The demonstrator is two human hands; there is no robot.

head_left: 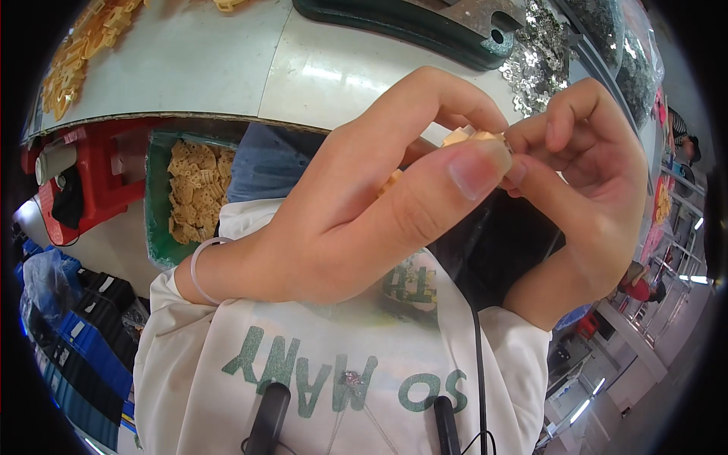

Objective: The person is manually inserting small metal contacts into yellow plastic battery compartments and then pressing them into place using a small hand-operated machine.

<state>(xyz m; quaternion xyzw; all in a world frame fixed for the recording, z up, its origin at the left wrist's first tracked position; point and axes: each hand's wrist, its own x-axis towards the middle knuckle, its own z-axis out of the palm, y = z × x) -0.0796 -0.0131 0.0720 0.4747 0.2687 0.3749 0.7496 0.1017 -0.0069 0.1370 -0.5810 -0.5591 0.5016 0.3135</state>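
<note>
My left hand (364, 205) is closed, thumb and fingers pinching a small pale-yellow plastic part (459, 136) above my lap. Most of that part is hidden behind the thumb, and a bit more yellow shows between the palm and fingers. Against the left thumb tip, my right hand (595, 167) is closed in a pinch at the part's edge. Whatever sits between the right thumb and index finger is too small and covered to make out. Beyond the hands, a heap of small shiny metal pieces (537, 64) lies on the worktable (318, 83).
A dark green tool arm (409, 34) lies across the table's far side. Loose yellow parts (83, 49) are spread at the far left. Below the table edge stand a green-rimmed bin (157, 201) of similar parts and a red stool (106, 186). Clear bags (637, 72) sit far right.
</note>
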